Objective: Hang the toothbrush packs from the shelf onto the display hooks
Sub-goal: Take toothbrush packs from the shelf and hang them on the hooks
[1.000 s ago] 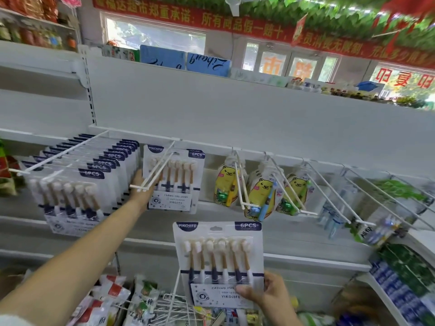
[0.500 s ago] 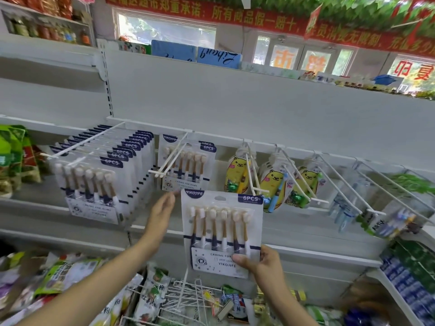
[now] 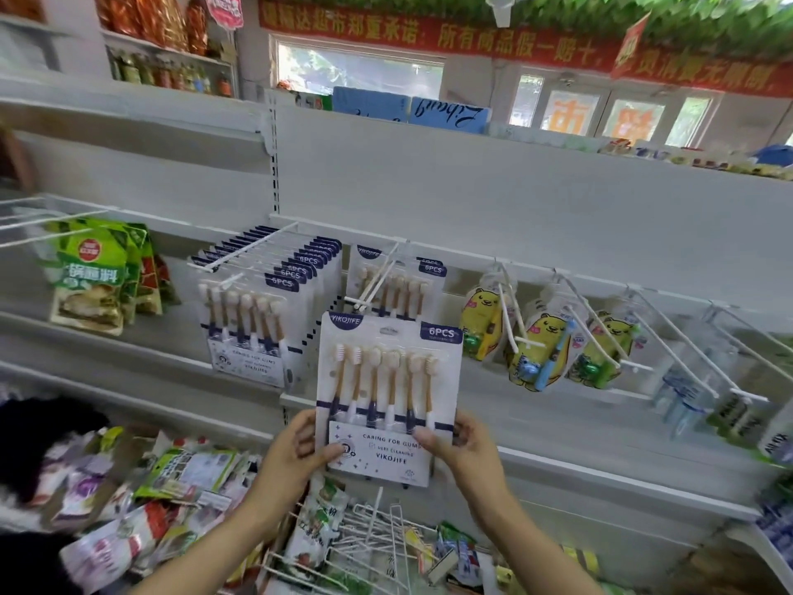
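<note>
Fingers of left hand (image 3: pixel 296 448) and right hand (image 3: pixel 465 450) pinch the toothbrush pack (image 3: pixel 388 397) at its lower edges, upright, just below the display hook (image 3: pixel 373 285) holding few packs.

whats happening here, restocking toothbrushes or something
Yes. A person holds one six-piece toothbrush pack by its lower corners, left hand and right hand each with a grip on a side. It is raised in front of the display hook, where a few matching packs already hang, but is not yet hung. The hook to the left carries a full row of packs.
</note>
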